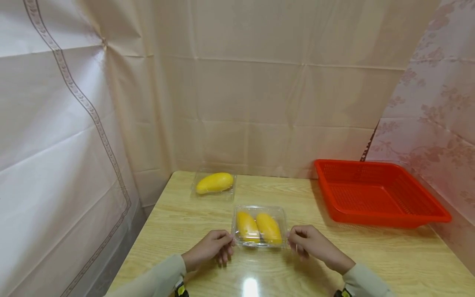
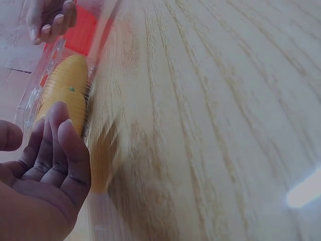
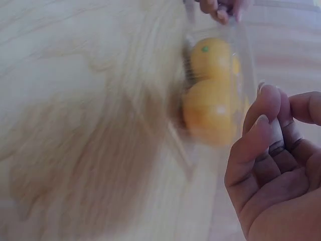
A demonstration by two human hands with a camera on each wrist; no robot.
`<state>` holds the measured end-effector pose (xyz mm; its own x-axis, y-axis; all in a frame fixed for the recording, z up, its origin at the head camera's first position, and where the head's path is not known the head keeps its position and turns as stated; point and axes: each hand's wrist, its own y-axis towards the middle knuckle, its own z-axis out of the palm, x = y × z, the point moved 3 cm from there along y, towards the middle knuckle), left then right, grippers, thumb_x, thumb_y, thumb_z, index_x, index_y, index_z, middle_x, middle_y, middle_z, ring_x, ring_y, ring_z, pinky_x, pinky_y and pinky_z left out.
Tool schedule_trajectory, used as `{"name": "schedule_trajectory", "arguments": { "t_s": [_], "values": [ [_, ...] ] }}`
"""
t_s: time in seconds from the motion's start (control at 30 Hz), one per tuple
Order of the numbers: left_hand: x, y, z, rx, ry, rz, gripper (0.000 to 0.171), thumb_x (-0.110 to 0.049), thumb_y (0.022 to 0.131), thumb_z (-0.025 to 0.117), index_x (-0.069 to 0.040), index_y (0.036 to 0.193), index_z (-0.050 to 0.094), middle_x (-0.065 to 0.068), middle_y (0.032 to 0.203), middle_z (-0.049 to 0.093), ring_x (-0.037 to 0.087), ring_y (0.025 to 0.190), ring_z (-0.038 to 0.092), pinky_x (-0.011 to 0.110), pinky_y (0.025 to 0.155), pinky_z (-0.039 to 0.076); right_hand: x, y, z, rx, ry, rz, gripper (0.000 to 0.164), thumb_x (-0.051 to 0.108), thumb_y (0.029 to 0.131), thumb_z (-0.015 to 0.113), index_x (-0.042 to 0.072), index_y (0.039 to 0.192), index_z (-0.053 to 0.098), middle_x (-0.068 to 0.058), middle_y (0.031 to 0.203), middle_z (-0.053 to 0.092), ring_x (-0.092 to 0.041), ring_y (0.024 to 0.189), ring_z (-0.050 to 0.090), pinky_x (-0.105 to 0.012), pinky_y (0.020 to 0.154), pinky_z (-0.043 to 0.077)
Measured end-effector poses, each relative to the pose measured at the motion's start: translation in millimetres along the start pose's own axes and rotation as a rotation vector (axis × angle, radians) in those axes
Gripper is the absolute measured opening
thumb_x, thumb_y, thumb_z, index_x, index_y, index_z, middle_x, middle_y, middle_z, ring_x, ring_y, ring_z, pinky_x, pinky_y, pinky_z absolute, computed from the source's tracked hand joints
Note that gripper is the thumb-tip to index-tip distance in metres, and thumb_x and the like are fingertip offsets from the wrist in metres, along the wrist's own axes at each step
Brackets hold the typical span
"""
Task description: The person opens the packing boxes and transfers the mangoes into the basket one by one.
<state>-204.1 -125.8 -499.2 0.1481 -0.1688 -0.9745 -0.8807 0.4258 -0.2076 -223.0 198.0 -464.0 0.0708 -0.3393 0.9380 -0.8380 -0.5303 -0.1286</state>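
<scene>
Grip: fingertips of the left hand (image 1: pixel 211 247) and the right hand (image 1: pixel 315 244) are set at opposite side edges of the near clear box (image 1: pixel 259 244), towards its front corners. Fingers are bent inward on both sides; whether the rim is pinched or merely touched cannot be told. In the left wrist view, a gap is seen between thumb and fingers.

Location: the near clear box is placed on the desk (image 1: pixel 167 239), between the hands. Two yellow fruits, mango-like in shape, are contained in it side by side: left fruit (image 1: pixel 247 227), right fruit (image 1: pixel 269 228).

Handling (judged): the plastic is expected to be thin, light, flexible, rather slippery and easily dented. Most of the weight is presumably supplied by the fruit, which may slide if the box is tilted; fruit firmness is not established. Hold is best taken low on both sides, with the base supported; if the upper rim is squeezed, bowing is likely.

Count: two clear boxes, three yellow fruits, one red basket, two hands. The far clear box (image 1: pixel 224 195), with a single fruit (image 1: pixel 214 183) in it, is located near the desk's back left corner, apart from the near one. The red basket (image 1: pixel 386 218) is set at the right. Hung cloth (image 1: pixel 241 90) is seen behind.
</scene>
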Motion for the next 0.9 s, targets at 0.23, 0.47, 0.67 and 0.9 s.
{"name": "schedule_trajectory", "arguments": {
  "t_s": [0.23, 0.47, 0.67, 0.9],
  "values": [
    [-0.5, -1.1, 1.9, -0.003, -0.012, -0.029, 0.033, -0.024, 0.111, 0.048, 0.005, 0.105, 0.063, 0.008, 0.085, 0.068, 0.012, 0.063, 0.062, 0.024, 0.056, 0.050, 14.4, 7.0, 17.0, 0.015, -0.027, -0.030, 0.036, 0.027, 0.107, 0.059, -0.005, 0.094, 0.065, -0.013, 0.079, 0.065, -0.014, 0.051, 0.053, -0.023, 0.044, 0.040],
    [3.8, -4.2, -3.1, 0.008, -0.043, -0.016, 0.035, -0.023, 0.110, 0.049, 0.008, 0.107, 0.063, 0.008, 0.084, 0.068, 0.013, 0.063, 0.063, 0.024, 0.055, 0.051, 37.3, 24.8, 39.0, 0.064, -0.106, -0.107, 0.037, 0.033, 0.106, 0.060, 0.001, 0.090, 0.067, -0.017, 0.080, 0.066, -0.019, 0.047, 0.058, -0.026, 0.039, 0.041],
    [5.3, -6.7, -6.0, -0.001, -0.061, -0.036, 0.032, -0.022, 0.107, 0.055, 0.009, 0.109, 0.064, 0.009, 0.085, 0.069, 0.012, 0.063, 0.062, 0.024, 0.056, 0.052, 55.4, 38.7, 58.8, 0.081, -0.226, -0.218, 0.029, 0.031, 0.104, 0.063, 0.006, 0.090, 0.069, -0.011, 0.075, 0.066, -0.010, 0.047, 0.054, -0.023, 0.041, 0.046],
    [4.6, -5.8, -1.0, 0.024, -0.063, -0.050, 0.030, -0.022, 0.106, 0.056, 0.008, 0.109, 0.064, 0.007, 0.085, 0.069, 0.011, 0.064, 0.061, 0.023, 0.056, 0.051, 68.0, 44.0, 78.5, 0.032, -0.483, -0.316, 0.016, 0.025, 0.101, 0.069, 0.018, 0.087, 0.067, 0.006, 0.073, 0.066, 0.000, 0.042, 0.051, -0.023, 0.042, 0.048]
  ]
}}
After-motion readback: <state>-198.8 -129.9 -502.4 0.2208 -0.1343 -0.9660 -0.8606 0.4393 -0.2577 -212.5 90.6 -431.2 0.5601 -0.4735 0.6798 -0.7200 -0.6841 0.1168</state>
